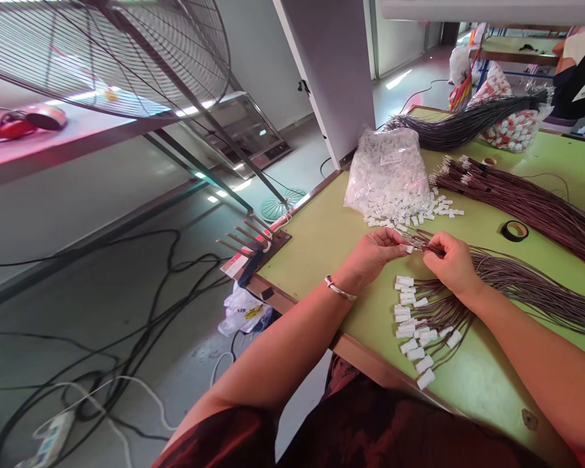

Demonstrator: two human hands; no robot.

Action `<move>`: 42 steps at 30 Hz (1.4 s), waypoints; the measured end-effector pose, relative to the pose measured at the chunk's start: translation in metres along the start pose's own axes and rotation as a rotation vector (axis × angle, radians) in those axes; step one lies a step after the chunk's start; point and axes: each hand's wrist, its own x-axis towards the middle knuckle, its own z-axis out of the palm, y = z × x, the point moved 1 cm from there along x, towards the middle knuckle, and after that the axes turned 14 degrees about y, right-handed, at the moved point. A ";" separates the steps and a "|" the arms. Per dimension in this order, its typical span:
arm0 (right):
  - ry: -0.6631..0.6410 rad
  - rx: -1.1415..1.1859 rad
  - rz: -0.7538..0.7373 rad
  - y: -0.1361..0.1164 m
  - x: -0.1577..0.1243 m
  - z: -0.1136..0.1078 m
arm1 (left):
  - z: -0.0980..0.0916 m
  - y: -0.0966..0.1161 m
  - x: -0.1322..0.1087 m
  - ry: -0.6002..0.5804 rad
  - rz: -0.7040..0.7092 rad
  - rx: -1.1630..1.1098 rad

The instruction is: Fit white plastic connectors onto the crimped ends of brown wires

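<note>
My left hand (377,252), a bracelet at its wrist, pinches a small white connector (409,249) between thumb and fingertips. Just to its right my right hand (451,260) is closed on thin brown wires (517,279), whose metal-tipped ends point toward the connector. Whether wire and connector touch is too small to tell. Below the hands, several wires ending in white connector housings (407,312) fan out on the green table (307,253). Beyond my hands stands a clear plastic bag (387,169) of white connectors, with loose ones (443,207) spilled at its front and right.
A roll of black tape (514,231) lies right of my hands, near a bundle of dark brown wires (531,195). Farther back are black wires (458,123) and a bag of red and white parts (514,130). A pegged rack (268,244) sits at the left corner; a fan (127,52) stands beyond.
</note>
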 end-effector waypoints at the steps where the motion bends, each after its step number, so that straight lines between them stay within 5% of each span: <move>1: 0.002 -0.005 -0.003 0.000 0.000 0.000 | 0.000 0.000 0.000 0.007 0.010 0.004; 7: 0.006 -0.004 -0.031 -0.001 -0.001 0.001 | 0.000 -0.003 0.001 0.010 -0.029 0.045; 15: -0.137 0.226 0.278 0.002 0.007 -0.003 | 0.004 -0.001 -0.001 -0.018 0.061 0.043; 26: -0.048 -0.071 -0.104 -0.003 -0.003 -0.002 | 0.008 -0.010 0.000 0.056 0.074 0.042; 36: -0.177 0.145 0.171 0.001 0.002 -0.001 | 0.008 -0.016 0.003 0.061 0.018 -0.011; 42: -0.173 0.013 0.017 0.005 0.003 0.001 | 0.007 -0.017 0.004 0.075 0.023 -0.005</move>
